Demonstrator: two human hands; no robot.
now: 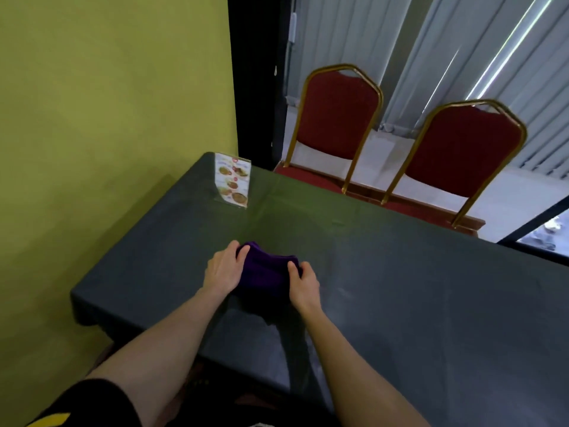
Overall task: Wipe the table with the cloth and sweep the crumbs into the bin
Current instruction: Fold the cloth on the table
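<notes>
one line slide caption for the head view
Both hands, left and right, press a folded purple cloth on the dark table.

A yellow-green wall (107,103) runs along the left, ending at a black door frame (255,81) beyond which pale vertical blinds (431,50) catch streaks of daylight. Two red-upholstered banquet chairs with gold metal frames, the left chair (338,118) and the right chair (465,152), stand side by side on a light floor (523,192). A glass panel (545,232) with a dark frame shows at the right edge.
</notes>
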